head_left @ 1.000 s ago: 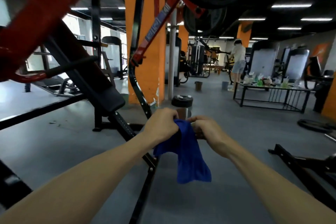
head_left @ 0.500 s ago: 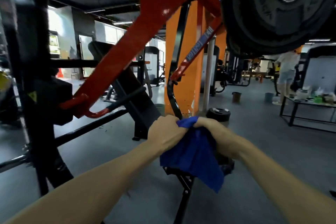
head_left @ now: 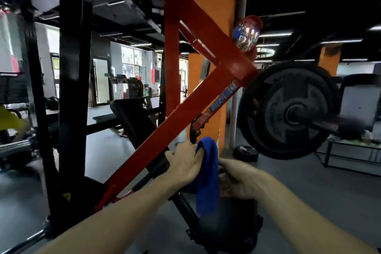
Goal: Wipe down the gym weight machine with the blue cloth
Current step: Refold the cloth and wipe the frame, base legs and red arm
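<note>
The blue cloth (head_left: 206, 173) hangs in a long fold between my two hands. My left hand (head_left: 184, 163) grips its upper end, thumb pinched against the top of the fold. Just right of the cloth, my right hand (head_left: 241, 180) has its fingers curled in toward the fabric; whether it holds the cloth I cannot tell. The weight machine fills the view: a red slanted arm (head_left: 165, 136) runs from lower left up to a stack of black weight plates (head_left: 288, 109) at the right. Its black seat pad (head_left: 228, 225) lies directly below my hands.
A thick black upright post (head_left: 72, 88) stands at the left. An orange pillar (head_left: 212, 27) rises behind the red arm. A black-framed table (head_left: 350, 163) sits at the right edge, a loose plate (head_left: 245, 153) lies on the grey floor, and more machines stand further back.
My view has swung left and closer to the machine. The cloth, bunched between both hands before, now hangs long from my left hand, and my right hand has dropped lower beside it.
</note>
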